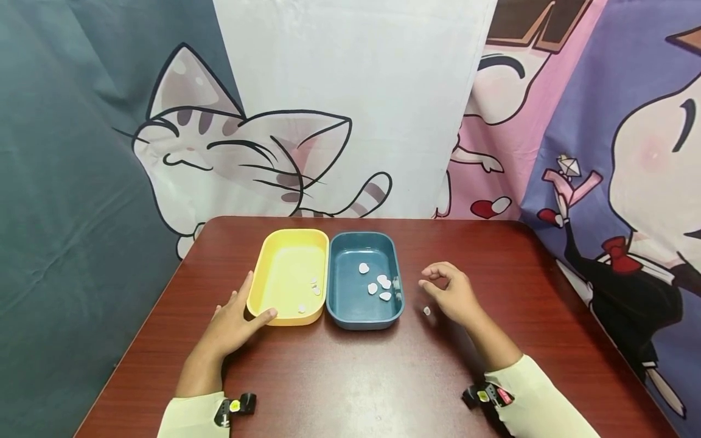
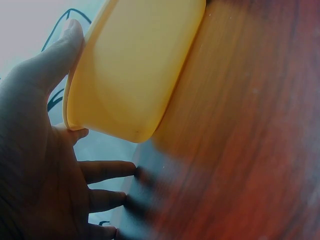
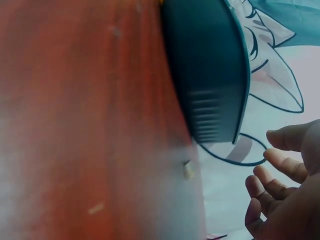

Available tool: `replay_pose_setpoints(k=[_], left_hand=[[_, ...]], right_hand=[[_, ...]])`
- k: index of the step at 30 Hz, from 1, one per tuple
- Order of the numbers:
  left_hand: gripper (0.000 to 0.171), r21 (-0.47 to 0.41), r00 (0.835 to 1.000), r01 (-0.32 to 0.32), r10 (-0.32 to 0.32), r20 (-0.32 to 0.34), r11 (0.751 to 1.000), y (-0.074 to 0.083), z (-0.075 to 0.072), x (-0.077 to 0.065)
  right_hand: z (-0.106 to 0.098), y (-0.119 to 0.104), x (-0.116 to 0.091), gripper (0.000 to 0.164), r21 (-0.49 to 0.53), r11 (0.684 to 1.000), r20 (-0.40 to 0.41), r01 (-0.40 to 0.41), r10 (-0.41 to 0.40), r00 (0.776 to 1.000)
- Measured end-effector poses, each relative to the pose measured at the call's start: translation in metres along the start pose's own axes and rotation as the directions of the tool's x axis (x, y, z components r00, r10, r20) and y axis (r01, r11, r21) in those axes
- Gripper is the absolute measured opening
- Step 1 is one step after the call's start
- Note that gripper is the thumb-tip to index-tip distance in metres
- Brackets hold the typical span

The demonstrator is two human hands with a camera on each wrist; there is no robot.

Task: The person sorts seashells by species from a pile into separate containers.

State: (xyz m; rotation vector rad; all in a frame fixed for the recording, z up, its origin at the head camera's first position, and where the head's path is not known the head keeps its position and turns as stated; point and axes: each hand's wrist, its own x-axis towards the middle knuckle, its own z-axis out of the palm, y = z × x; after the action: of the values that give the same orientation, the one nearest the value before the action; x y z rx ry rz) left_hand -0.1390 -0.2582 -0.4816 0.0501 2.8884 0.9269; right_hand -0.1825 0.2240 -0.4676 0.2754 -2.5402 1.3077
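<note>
My left hand (image 1: 232, 325) rests against the near left corner of a yellow tray (image 1: 261, 274), with its thumb along the rim. In the left wrist view the other fingers spread beside the tray's wall, their tips at the table. To the right of a dark blue tray (image 1: 366, 325), my right hand (image 1: 454, 295) hovers over the table with loosely bent fingers and nothing between them. A small white piece (image 1: 426, 311) lies on the table just below and left of it. Several flat white pieces (image 1: 372, 288) sit in the blue tray, and a few smaller whitish bits (image 1: 302, 308) in the yellow one.
Both trays stand side by side on a dark reddish wooden table (image 1: 350, 377). Behind the table hangs a cloth (image 1: 350, 48) printed with cartoon figures. Each wrist wears a strap with a small black camera (image 1: 248, 403).
</note>
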Motion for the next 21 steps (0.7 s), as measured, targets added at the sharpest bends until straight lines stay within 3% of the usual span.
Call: replay_pose_setpoints(k=[8,14,21], left_hand=[[0.116,-0.01,1.0,0.008,-0.008,0.003,1.0,0.001,-0.001,-0.001],[0.115,-0.006,1.0,-0.004,0.004,-0.001,1.0,0.0,0.0,0.0],[0.116,-0.008,1.0,-0.007,0.007,0.004,1.0,-0.001,0.0,0.0]], right_hand=[[-0.004,0.017,-0.008,0.017,-0.018,1.0,-0.035,-0.022,0.021,0.999],[-0.003,0.038,-0.014,0.015,-0.064,0.998,-0.004,-0.024,0.024,1.0],[0.0,0.057,-0.016,0.012,-0.026,1.0,0.028,0.002,-0.001,1.0]])
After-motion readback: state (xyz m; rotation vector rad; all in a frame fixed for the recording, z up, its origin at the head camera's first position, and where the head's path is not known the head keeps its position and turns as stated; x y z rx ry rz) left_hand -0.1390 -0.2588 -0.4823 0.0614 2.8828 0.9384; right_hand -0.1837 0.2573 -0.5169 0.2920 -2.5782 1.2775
